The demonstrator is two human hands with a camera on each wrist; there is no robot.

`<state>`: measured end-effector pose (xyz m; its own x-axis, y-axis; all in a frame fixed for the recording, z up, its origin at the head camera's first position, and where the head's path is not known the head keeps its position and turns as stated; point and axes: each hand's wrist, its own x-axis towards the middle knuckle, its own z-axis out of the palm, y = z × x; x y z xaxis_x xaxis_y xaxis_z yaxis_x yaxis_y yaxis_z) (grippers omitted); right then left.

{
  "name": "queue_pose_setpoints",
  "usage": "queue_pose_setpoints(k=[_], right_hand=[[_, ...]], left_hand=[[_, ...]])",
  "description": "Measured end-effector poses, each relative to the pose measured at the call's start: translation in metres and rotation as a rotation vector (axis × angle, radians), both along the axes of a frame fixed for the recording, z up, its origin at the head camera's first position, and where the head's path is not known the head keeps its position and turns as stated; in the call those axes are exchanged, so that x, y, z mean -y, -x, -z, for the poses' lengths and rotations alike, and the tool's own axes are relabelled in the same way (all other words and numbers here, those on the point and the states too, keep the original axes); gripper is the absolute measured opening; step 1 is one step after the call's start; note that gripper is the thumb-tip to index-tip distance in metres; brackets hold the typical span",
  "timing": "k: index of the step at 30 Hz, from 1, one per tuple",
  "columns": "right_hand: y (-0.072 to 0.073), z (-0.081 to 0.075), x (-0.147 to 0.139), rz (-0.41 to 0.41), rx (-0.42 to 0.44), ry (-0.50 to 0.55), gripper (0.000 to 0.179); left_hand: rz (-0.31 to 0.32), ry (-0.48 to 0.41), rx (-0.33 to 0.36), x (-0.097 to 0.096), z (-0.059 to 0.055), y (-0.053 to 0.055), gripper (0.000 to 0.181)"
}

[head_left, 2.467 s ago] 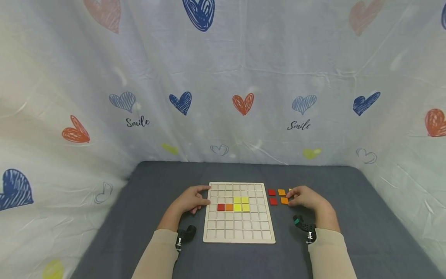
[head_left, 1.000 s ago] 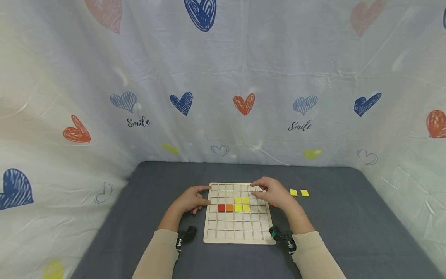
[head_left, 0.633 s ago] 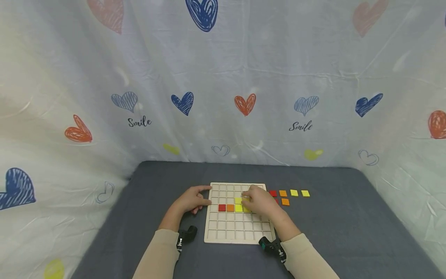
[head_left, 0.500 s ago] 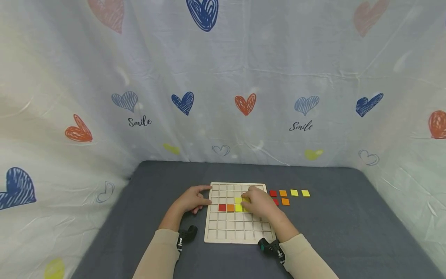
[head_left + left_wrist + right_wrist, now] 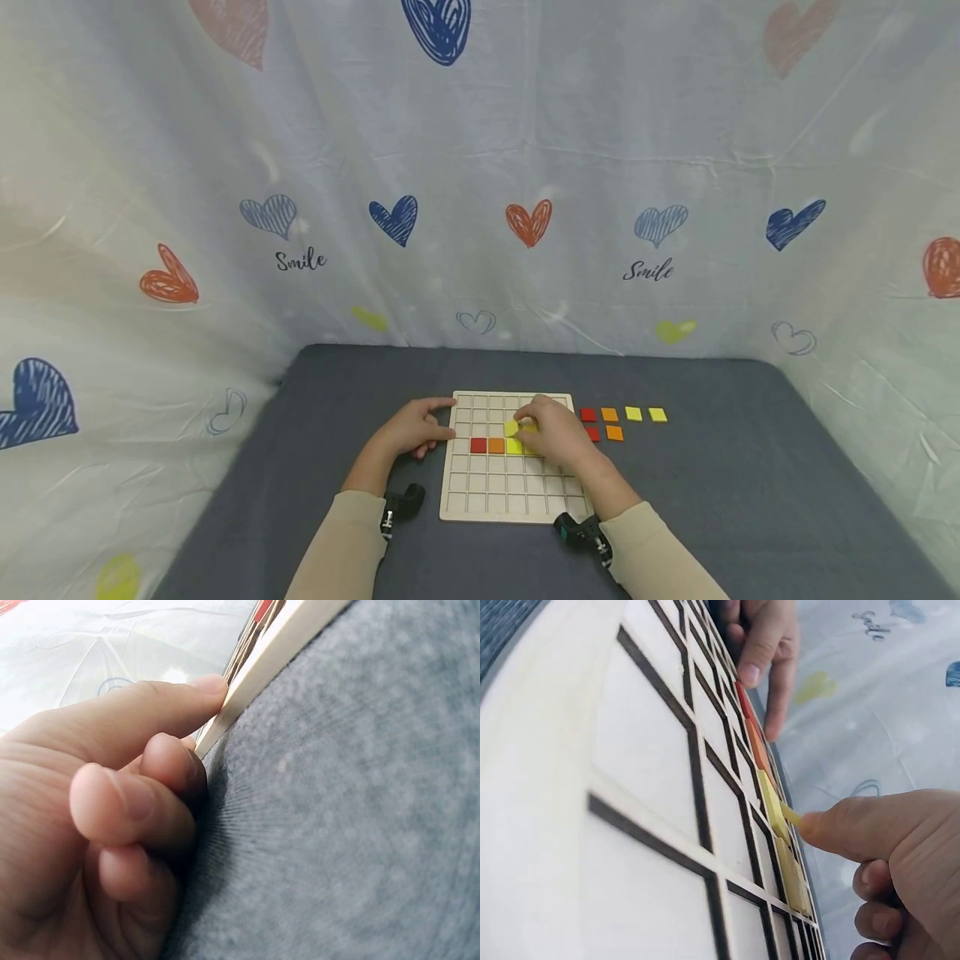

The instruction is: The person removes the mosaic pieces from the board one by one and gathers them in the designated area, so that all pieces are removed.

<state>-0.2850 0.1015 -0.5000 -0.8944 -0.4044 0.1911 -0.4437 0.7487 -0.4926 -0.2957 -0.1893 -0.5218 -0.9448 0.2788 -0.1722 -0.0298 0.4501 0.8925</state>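
Observation:
A wooden grid board point(image 5: 476, 483) lies flat on the grey table. My left hand point(image 5: 408, 429) touches its left edge with extended thumb and index finger; the other fingers are curled, as the left wrist view shows. Over the board, my right hand point(image 5: 558, 432) pinches a yellow square tile point(image 5: 790, 815) between thumb and index finger. This tile is tilted up from its cell. Below it sit a red tile point(image 5: 478, 446), an orange tile point(image 5: 496, 446) and another yellow tile point(image 5: 513, 447) in one row. My right fingers partly cover more yellow tiles.
Right of the board lie loose tiles: two red tiles point(image 5: 587, 414), two orange tiles point(image 5: 614, 433) and two yellow tiles point(image 5: 633, 414). A white curtain point(image 5: 465, 283) printed with hearts hangs behind and around the table point(image 5: 720, 483).
My right hand has come left from the loose tiles onto the board and taken hold of a yellow tile, tilting it from its cell. My left hand stays at the edge.

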Motion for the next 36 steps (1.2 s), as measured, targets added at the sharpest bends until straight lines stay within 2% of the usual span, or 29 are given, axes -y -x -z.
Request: queue_pose_setpoints(k=[7,14,18,21,26,36], right_hand=[[0.000,-0.004,-0.002,0.026,0.044,0.080,0.022],[0.005,-0.016,-0.020,0.007,0.130,0.288,0.021],[0.008,-0.025,-0.035,-0.014,0.158,0.370,0.022],[0.010,-0.032,-0.046,-0.023,0.169,0.408,0.023],[0.010,-0.044,-0.065,0.015,0.203,0.465,0.025],[0.011,-0.054,-0.101,0.041,0.240,0.525,0.035]], left_hand=[[0.006,0.003,-0.005,0.000,0.001,0.000,0.068],[0.006,0.002,-0.006,0.000,0.001,0.001,0.067],[0.002,0.003,-0.004,0.000,0.001,0.001,0.068],[-0.002,0.007,-0.011,0.000,0.002,0.001,0.068],[0.000,0.008,-0.014,0.000,0.003,0.002,0.068],[-0.008,0.012,-0.016,-0.001,0.001,0.001,0.067]])
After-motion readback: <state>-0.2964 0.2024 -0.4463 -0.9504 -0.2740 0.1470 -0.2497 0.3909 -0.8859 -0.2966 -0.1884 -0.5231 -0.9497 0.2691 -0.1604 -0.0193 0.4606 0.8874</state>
